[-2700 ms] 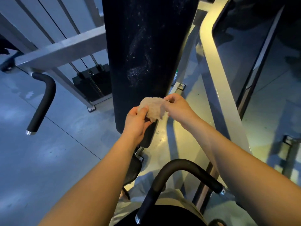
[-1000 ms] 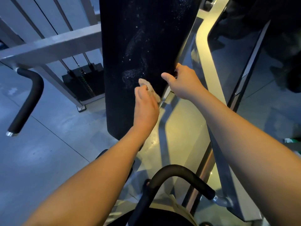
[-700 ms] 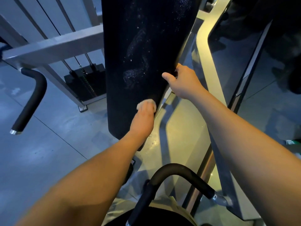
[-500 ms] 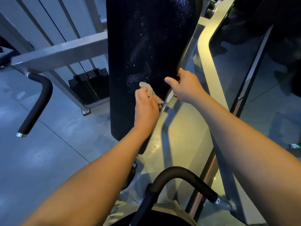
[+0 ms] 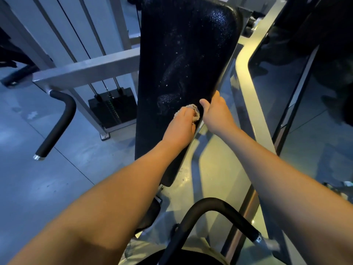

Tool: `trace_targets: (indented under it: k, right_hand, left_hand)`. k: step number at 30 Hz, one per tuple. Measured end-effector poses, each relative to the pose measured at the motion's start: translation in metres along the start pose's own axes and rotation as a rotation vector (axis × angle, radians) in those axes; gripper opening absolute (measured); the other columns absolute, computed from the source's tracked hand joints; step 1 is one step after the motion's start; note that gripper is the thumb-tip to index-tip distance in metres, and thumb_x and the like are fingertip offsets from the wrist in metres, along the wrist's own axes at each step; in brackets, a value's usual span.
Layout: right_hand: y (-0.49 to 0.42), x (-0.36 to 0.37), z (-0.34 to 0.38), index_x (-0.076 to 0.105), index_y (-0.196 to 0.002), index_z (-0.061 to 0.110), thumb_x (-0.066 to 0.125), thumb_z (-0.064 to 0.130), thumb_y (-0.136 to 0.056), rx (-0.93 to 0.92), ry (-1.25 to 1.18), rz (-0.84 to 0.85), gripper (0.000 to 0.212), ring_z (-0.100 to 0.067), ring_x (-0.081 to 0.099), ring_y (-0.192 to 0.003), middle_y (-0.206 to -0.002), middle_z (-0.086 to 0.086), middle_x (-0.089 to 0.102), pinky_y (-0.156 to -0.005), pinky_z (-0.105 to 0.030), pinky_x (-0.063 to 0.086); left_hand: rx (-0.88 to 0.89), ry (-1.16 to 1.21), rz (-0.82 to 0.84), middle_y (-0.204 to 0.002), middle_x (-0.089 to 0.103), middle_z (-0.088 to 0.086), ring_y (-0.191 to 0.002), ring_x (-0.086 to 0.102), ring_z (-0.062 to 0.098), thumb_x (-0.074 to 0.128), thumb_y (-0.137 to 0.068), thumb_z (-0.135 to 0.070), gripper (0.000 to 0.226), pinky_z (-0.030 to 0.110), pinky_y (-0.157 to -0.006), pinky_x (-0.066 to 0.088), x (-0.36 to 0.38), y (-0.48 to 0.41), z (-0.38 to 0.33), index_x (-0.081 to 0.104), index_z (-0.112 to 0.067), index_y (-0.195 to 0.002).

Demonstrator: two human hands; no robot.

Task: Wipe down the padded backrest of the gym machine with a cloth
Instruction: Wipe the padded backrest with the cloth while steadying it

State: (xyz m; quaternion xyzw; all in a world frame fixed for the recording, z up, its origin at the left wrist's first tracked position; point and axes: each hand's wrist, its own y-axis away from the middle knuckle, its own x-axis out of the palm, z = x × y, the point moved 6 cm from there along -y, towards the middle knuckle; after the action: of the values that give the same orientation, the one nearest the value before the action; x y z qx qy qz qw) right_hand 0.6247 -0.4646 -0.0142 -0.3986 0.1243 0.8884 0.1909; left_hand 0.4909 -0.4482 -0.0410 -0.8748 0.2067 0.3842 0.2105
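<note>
- The black padded backrest [image 5: 183,64] stands upright, its face speckled with pale smudges.
- A weight stack [image 5: 112,106] sits left of the backrest.
- The right hand [image 5: 215,115] clamps the backrest's right edge, thumb in front.
- The left hand [image 5: 181,127] grips the cloth, pressing it on the backrest's face.
- The cloth [image 5: 195,112] is bunched near the backrest's right edge.

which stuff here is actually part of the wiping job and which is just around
Part of the job:
padded backrest, speckled white
cloth, held against it by the left hand
right hand, gripping the backrest's right edge

Just around:
weight stack
black padded handle at left
curved black bar near the bottom
grey frame beam
</note>
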Motion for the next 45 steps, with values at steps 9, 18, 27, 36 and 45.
trace_targets:
  k: [9,18,27,36,45]
  right_hand:
    - [0.016,0.012,0.003,0.056,-0.089,0.012,0.022,0.058,-0.108,0.056,0.356,-0.001,0.06,-0.023,0.053,-0.071,-0.085,-0.008,0.06,-0.05,-0.032,0.028]
    - [0.008,0.023,0.002,0.039,-0.066,0.013,0.047,0.063,-0.099,-0.033,0.431,-0.038,0.061,-0.017,0.042,-0.051,-0.059,-0.002,0.045,-0.045,-0.029,0.023]
    - [0.006,0.027,0.003,0.039,-0.069,0.014,0.049,0.056,-0.102,-0.043,0.406,-0.06,0.055,-0.018,0.043,-0.054,-0.063,-0.001,0.046,-0.046,-0.027,0.023]
    - [0.003,0.02,0.007,0.053,-0.09,0.01,0.045,0.058,-0.103,0.04,0.435,0.109,0.051,-0.024,0.058,-0.074,-0.077,-0.005,0.055,-0.056,-0.031,0.037]
    - [-0.003,0.012,0.008,0.045,-0.065,0.013,0.046,0.069,-0.096,0.019,0.4,0.014,0.064,-0.018,0.045,-0.05,-0.06,-0.003,0.048,-0.045,-0.029,0.028]
  left_hand:
    - [0.095,-0.092,-0.087,-0.135,0.052,0.009,-0.114,0.054,0.025,0.066,-0.087,0.0,0.042,0.032,-0.088,0.052,0.0,-0.006,0.006,0.056,-0.008,-0.128]
    - [-0.393,0.296,-0.287,-0.109,0.048,-0.002,-0.081,0.053,0.003,0.054,-0.1,-0.009,0.012,0.017,-0.071,0.047,-0.012,0.039,0.065,0.056,-0.012,-0.111]
    - [-0.079,-0.028,-0.127,-0.136,0.04,0.013,-0.117,0.049,0.027,0.067,-0.087,0.0,0.056,0.033,-0.093,0.05,0.01,-0.004,0.04,0.044,-0.009,-0.137]
    - [-0.324,0.249,-0.107,-0.108,0.048,0.0,-0.085,0.056,0.012,0.053,-0.094,-0.001,0.022,0.026,-0.072,0.052,0.008,0.025,0.062,0.05,-0.02,-0.104]
    - [-0.134,0.151,-0.271,-0.123,0.044,0.002,-0.098,0.054,0.016,0.058,-0.094,-0.002,0.035,0.026,-0.081,0.054,-0.022,-0.019,0.032,0.051,-0.02,-0.123]
